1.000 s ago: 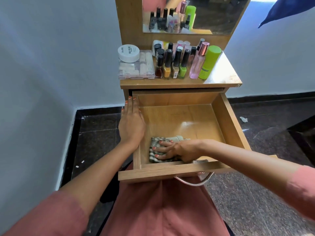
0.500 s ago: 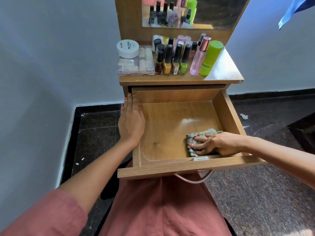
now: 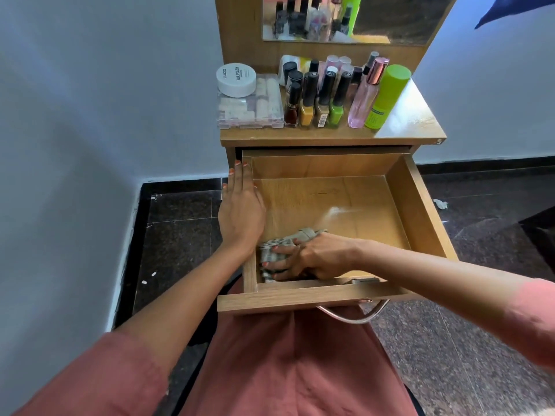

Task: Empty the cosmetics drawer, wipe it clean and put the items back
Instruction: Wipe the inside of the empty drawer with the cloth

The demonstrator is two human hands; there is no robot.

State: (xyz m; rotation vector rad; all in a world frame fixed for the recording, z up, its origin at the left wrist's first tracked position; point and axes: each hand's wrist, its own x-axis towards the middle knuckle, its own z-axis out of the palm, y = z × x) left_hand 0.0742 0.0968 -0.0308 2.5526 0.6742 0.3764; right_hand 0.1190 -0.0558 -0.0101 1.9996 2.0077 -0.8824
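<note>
The wooden drawer (image 3: 420, 205) is pulled out and holds only a crumpled grey patterned cloth (image 3: 280, 246) in its near left corner. My right hand (image 3: 315, 258) presses flat on that cloth against the drawer floor. My left hand (image 3: 241, 211) lies flat on the drawer's left wall, fingers stretched toward the cabinet. On the dresser top (image 3: 414, 121) stand several nail polish bottles (image 3: 318, 100), a pink spray bottle (image 3: 365, 94), a green bottle (image 3: 386, 97), a clear plastic case (image 3: 250, 106) and a white round jar (image 3: 236, 79) on top of it.
A mirror (image 3: 375, 16) rises behind the bottles. A metal handle (image 3: 354, 316) hangs from the drawer front above my pink-clad lap. Blue-grey walls close in on the left and behind. Dark stone floor (image 3: 177, 235) lies on both sides, with small white scraps on it.
My right hand slid the cloth from the near left corner to the near right and back to the near left. My left hand stayed on the left wall.
</note>
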